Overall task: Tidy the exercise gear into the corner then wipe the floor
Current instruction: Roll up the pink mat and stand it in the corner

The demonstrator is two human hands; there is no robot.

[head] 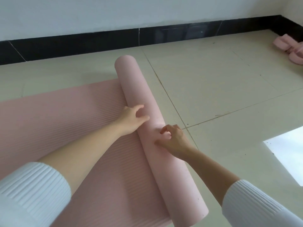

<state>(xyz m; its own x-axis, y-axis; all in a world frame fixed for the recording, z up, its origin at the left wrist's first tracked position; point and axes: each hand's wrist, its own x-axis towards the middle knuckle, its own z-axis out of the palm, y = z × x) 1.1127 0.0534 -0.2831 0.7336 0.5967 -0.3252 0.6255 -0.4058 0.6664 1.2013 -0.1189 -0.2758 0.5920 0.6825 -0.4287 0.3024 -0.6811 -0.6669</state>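
Note:
A pink ribbed exercise mat (54,118) lies on the tiled floor, partly rolled up. Its rolled part (136,82) forms a long pink cylinder running from the far middle to the near right. My left hand (131,118) rests on the left side of the roll with fingers spread and slightly bent against it. My right hand (173,140) sits on top of the roll a little nearer, fingers curled and pressing into the foam. Both forearms show white ribbed sleeves.
Beige floor tiles (213,89) stretch to the right of the roll. A black skirting board (98,41) runs along the white wall. Pink looped gear (290,48) lies near the far right corner. A bright patch of light (288,153) falls on the floor at right.

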